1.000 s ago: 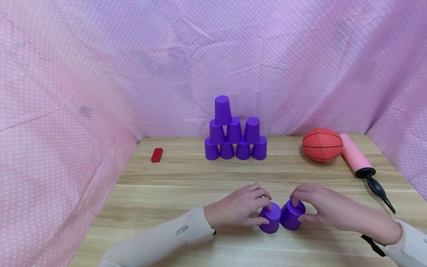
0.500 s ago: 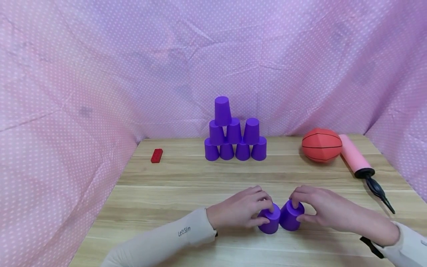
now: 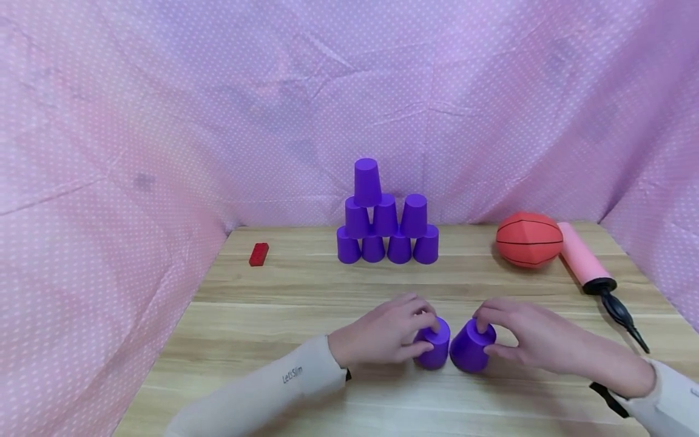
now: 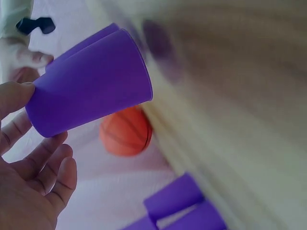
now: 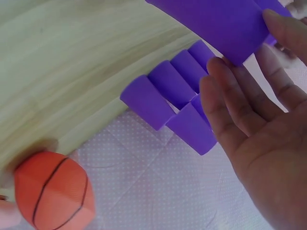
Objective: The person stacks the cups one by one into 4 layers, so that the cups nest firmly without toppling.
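Note:
My left hand point(image 3: 384, 332) pinches an upside-down purple cup point(image 3: 435, 351) near its closed top, thumb on the near side. In the left wrist view this cup point(image 4: 91, 81) stands off the tabletop, its shadow apart from its rim. Beside it, my right hand point(image 3: 537, 337) pinches a second purple cup point(image 3: 468, 351), which leans slightly, its top toward the right. A narrow gap separates the two cups in the head view. Farther back rises a pyramid of upside-down purple cups point(image 3: 386, 218): several at the bottom, three above, and one on top at the left.
A deflated-looking red ball point(image 3: 528, 240) with black lines sits at the back right. Against it lies a pink hand pump point(image 3: 584, 255) with a black nozzle. A red toy brick point(image 3: 259, 254) is at the back left of the wooden table point(image 3: 284, 291). Pink dotted cloth point(image 3: 273, 121) hangs behind.
Both held cups have shifted a little upward and left in the head view, the left one more. The gap between them has widened. The pyramid looks the same.

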Available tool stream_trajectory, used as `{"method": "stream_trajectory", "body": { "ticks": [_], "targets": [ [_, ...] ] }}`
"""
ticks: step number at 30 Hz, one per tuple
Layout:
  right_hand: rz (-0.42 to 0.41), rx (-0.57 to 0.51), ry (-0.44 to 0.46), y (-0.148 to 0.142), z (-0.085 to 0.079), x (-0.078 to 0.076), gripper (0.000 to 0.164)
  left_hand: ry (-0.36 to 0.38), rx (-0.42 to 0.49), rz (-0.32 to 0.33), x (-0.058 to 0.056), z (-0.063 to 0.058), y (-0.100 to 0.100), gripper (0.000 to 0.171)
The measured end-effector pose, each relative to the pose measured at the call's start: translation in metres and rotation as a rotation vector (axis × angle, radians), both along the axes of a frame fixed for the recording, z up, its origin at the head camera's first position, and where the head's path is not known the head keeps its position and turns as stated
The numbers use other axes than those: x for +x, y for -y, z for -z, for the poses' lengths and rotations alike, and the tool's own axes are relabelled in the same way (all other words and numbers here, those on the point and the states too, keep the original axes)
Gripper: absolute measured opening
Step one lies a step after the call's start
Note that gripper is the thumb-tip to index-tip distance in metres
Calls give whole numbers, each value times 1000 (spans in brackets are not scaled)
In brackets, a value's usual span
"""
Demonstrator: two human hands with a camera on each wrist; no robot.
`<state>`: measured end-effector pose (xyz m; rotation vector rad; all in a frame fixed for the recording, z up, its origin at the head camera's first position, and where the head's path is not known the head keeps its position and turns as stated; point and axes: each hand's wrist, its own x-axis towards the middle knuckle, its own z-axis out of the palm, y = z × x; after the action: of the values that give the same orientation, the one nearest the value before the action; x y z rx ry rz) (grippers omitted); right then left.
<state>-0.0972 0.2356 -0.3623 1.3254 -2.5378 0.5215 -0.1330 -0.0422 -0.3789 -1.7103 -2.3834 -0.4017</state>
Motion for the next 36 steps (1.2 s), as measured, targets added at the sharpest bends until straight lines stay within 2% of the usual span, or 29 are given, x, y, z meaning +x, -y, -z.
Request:
{"method": "stream_trajectory", "body": {
  "ticks": [4, 7, 14, 19, 26, 30, 33, 36],
  "targets": [
    [6, -10, -22, 5, -10, -7, 35, 58, 104, -46, -10, -11, 17, 21],
    [8, -27, -35, 11, -16, -14, 34, 73, 192, -65, -16, -21, 28, 19],
    [22, -88, -131, 22, -29, -33, 28, -3, 316, -107, -29, -44, 49, 21],
    [61, -145, -187, 31, -44, -53, 27, -20, 410, -161, -40, -66, 62, 21],
    [84, -291, -252, 46, -77, -91, 24, -64, 495, -179, -71, -110, 71, 21],
    [73, -305, -262, 56, -99, -114, 22, -115, 495, -222, -91, -140, 72, 22],
    [109, -292, -232, 63, -113, -132, 21, -133, 489, -288, -106, -159, 71, 24],
    [189, -266, -163, 71, -120, -151, 23, -135, 498, -342, -123, -171, 68, 25]
  ]
}}
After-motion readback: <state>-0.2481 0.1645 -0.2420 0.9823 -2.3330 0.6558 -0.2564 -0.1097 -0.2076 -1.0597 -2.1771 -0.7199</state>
